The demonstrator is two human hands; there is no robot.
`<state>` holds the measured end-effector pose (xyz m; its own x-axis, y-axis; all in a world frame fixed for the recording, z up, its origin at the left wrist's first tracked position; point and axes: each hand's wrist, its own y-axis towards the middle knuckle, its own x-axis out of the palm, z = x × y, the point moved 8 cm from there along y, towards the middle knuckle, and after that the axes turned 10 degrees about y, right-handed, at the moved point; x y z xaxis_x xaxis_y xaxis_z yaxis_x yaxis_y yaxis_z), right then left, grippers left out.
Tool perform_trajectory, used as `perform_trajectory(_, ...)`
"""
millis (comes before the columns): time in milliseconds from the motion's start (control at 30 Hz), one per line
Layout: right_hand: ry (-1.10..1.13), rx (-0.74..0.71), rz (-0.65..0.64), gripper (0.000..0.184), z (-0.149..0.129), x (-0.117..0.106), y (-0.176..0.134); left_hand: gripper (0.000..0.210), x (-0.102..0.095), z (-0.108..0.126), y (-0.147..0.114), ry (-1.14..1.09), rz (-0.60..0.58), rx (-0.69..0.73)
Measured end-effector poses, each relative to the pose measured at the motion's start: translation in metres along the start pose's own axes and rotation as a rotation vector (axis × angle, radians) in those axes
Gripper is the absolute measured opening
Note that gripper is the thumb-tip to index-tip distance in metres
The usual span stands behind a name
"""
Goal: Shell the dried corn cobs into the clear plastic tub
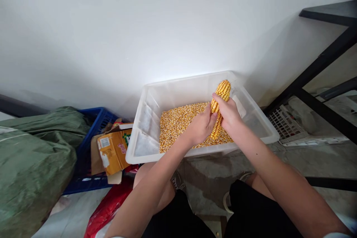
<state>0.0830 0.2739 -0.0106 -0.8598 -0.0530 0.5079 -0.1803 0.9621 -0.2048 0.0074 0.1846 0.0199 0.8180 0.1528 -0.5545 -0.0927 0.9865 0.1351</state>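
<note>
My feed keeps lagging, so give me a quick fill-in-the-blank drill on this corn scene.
1. Both hands grip one ____ over the tub.
2. The tub holds loose yellow ____.
3. The crate left of the tub is ____ in colour.
4. The left hand and right hand hold the cob roughly ____.

Missing words: corn cob; kernels; blue; upright

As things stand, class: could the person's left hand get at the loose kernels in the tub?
Probably yes. The left hand grips the corn cob just above the loose kernels in the open white tub; no lid or other thing lies between, though it must release the cob first.
</note>
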Motion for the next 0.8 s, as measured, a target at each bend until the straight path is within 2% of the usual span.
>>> perform_trajectory(133, 0.033, -0.014, -0.04, 0.033, 0.001, 0.005, 0.002, 0.045, -0.004, -0.002, 0.003, 0.029, -0.017, 0.014)
perform_trajectory(233, 0.012, 0.075, -0.204, 0.033, 0.007, 0.023, 0.004, 0.055, -0.02, -0.011, 0.003, -0.128, 0.015, -0.082)
perform_trajectory(333, -0.214, 0.225, -0.369, 0.04, 0.022, 0.041, 0.006, 0.065, -0.05, -0.024, -0.001, -0.247, 0.093, -0.201)
perform_trajectory(400, -0.505, 0.271, -0.418, 0.038, 0.037, 0.046, 0.012, 0.067, -0.076, -0.032, -0.005, -0.245, 0.18, -0.258)
perform_trajectory(433, -0.719, 0.251, -0.508, 0.034, 0.047, 0.052, 0.013, 0.069, -0.09, -0.036, -0.008, -0.216, 0.229, -0.285)
perform_trajectory(467, -0.965, 0.209, -0.66, 0.031, 0.061, 0.061, 0.011, 0.071, -0.103, -0.039, -0.01, -0.177, 0.274, -0.307)
perform_trajectory(533, -1.412, 0.087, -1.122, 0.028, 0.1, 0.081, -0.008, 0.07, -0.124, -0.043, -0.015, -0.109, 0.333, -0.316)
perform_trajectory(567, -1.505, 0.062, -1.292, 0.026, 0.12, 0.087, -0.019, 0.069, -0.131, -0.043, -0.017, -0.086, 0.345, -0.307)
perform_trajectory(633, -1.552, 0.086, -1.505, 0.028, 0.154, 0.095, -0.041, 0.065, -0.138, -0.043, -0.022, -0.053, 0.351, -0.294)
perform_trajectory(800, -1.587, 0.176, -1.821, 0.045, 0.218, 0.102, -0.096, 0.063, -0.142, -0.047, -0.034, 0.009, 0.358, -0.335)
